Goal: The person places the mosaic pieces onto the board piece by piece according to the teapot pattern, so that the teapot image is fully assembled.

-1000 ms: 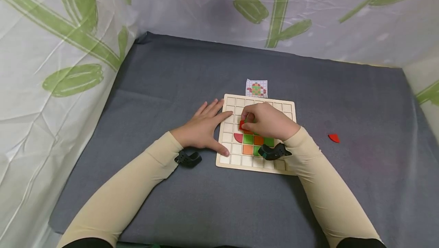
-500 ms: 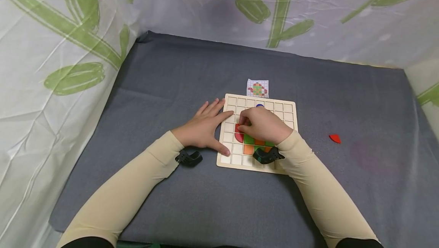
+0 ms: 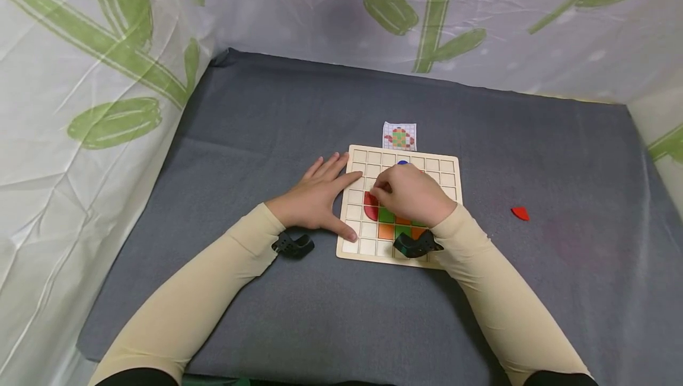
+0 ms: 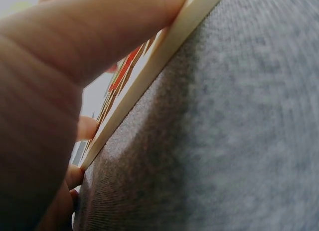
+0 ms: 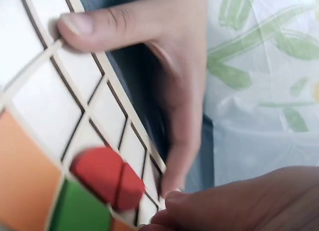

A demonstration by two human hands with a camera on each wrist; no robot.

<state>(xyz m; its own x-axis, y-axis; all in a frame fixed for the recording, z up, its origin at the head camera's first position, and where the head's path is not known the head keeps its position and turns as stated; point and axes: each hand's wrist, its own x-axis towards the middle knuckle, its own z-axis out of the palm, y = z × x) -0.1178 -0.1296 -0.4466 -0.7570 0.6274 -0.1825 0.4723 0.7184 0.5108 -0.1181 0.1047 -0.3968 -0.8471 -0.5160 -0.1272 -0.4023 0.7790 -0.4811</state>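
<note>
A pale wooden grid board [image 3: 349, 214] lies on the grey cloth. My left hand [image 3: 315, 201] is spread at its left side, thumb and fingertips resting on the edge and frame. In the right wrist view, two red quarter-circle pieces [image 5: 102, 173] lie side by side in neighbouring cells, making a rounded half shape. My right hand [image 3: 413, 194] is over the board's middle, fingers curled, tips together beside the upper red piece [image 3: 370, 198]. No piece shows between the fingertips, though their undersides are hidden. Green [image 3: 386, 215] and orange [image 3: 386, 231] squares fill cells below and beside the hand.
A small printed pattern card [image 3: 399, 136] lies behind the board's far edge. A loose red quarter-circle [image 3: 520, 213] is on the cloth to the right. Part of a blue piece [image 3: 402, 162] shows beyond my right hand. White leaf-patterned drapes [image 3: 341, 12] enclose the back and sides.
My right hand has set the red piece down into the cell above the lower red quarter-circle and shifted slightly left. The left hand has stayed in place.
</note>
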